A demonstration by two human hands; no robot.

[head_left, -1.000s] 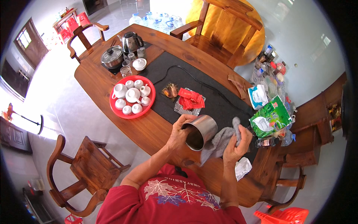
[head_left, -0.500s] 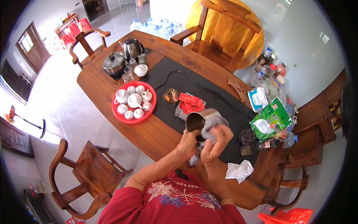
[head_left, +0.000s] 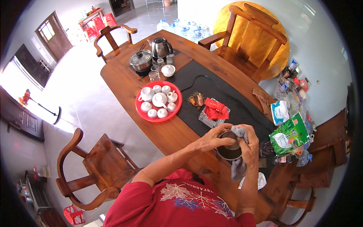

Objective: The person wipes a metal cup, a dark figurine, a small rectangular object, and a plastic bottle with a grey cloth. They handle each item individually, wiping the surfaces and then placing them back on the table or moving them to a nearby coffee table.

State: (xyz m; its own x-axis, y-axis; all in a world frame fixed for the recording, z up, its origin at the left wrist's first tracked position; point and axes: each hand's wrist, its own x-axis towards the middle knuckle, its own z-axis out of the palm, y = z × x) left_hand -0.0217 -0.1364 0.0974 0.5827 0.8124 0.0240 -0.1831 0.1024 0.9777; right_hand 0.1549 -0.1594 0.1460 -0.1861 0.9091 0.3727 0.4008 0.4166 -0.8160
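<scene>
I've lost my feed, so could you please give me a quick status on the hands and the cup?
Left hand grips metal cup at its rim. Right hand presses grey cloth against cup. Nothing in the way.

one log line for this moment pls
left hand: grips metal cup | right hand: presses grey cloth into cup | over wooden table

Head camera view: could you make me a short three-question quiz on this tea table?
1. What does the left hand grip?
2. True or false: the right hand presses a grey cloth against the metal cup.
3. The white teacups sit on: A) red round tray B) black mat C) chair.

Key: 1. the metal cup's rim; 2. true; 3. A
</scene>
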